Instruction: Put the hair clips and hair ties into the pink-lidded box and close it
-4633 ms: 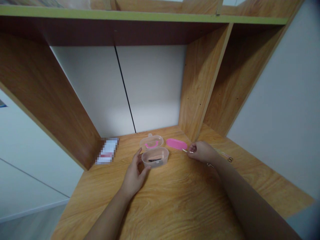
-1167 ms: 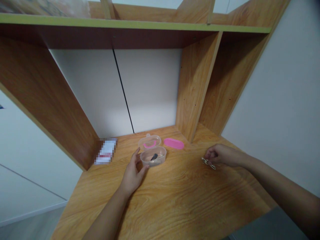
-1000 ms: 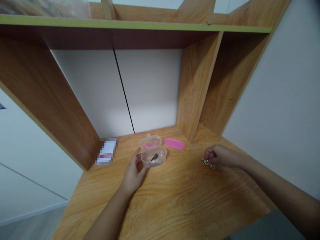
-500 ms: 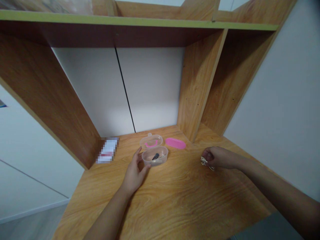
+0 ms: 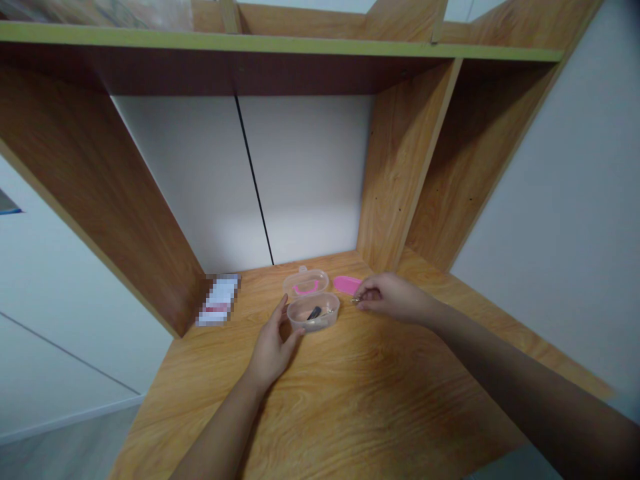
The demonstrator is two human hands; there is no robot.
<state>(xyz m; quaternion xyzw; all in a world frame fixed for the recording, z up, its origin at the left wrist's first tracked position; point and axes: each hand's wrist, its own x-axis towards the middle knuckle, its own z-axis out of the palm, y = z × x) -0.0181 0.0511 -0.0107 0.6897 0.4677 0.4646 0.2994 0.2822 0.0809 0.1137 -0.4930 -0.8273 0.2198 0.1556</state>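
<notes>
A person stands at a wooden desk (image 5: 350, 400) with both bare arms reaching forward, and the scene centres on a small clear plastic box (image 5: 313, 319) lying on the far part of the desktop. Its clear hinged lid (image 5: 305, 283), which has a pink handle, lies open just behind the box.

The left hand (image 5: 270, 353) is relaxed and open, with its fingers spread and curving around the near left corner of the box. Its thumb (image 5: 299, 335) touches the box or sits just beside it (from here, I can't tell which).

The right hand (image 5: 393, 297) comes in from the right of the box, and its fingertips (image 5: 361, 295) are pinched closed on a small silver metal piece (image 5: 356, 300). This piece is too small and partly hidden to identify, and it sits just beside the box.

Inside the box lie a dark slim object (image 5: 315, 313) and some small pale metal bits (image 5: 327, 311). A flat pink oval plastic piece (image 5: 345, 285) lies behind and to the right of the box, partly under the right fingers. Well left of the box lies a pixelated white packet (image 5: 218, 300). Behind the box rises a wooden shelf unit with a white back panel (image 5: 305, 173).
</notes>
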